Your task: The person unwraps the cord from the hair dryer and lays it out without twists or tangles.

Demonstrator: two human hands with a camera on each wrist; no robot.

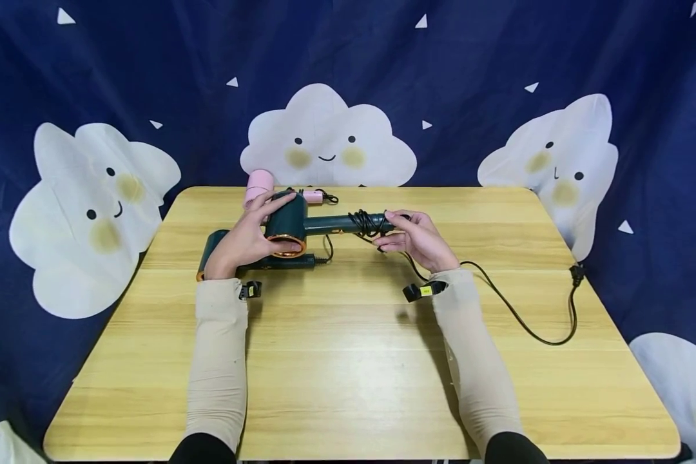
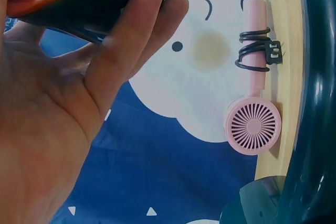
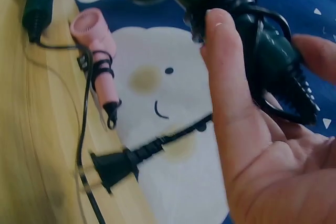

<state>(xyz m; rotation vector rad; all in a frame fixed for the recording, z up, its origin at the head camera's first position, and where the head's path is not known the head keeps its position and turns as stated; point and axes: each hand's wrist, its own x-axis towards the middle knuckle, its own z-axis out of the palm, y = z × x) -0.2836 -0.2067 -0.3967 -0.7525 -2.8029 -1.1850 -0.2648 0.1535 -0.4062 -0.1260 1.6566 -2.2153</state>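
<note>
A dark green hair dryer point(image 1: 287, 218) with a copper-coloured rim is held level above the table between both hands. My left hand point(image 1: 245, 237) grips its round head, thumb at the copper rim and fingers over the far side. At the other end, my right hand point(image 1: 420, 241) holds the tip of the handle, where the black cord point(image 1: 368, 222) is wound in loops. From that bundle a black plug point(image 3: 115, 169) sticks out in the right wrist view. A second green hair dryer point(image 1: 290, 262) lies on the table, partly hidden behind my left hand.
Toward the back edge of the wooden table point(image 1: 348, 386) lies a pink hair dryer point(image 1: 260, 182), its cord wrapped round the handle. The second green dryer's loose cord point(image 1: 516, 316) runs rightward to a plug point(image 1: 577, 274) near the right edge. A blue cloud-patterned curtain point(image 1: 336, 51) hangs behind.
</note>
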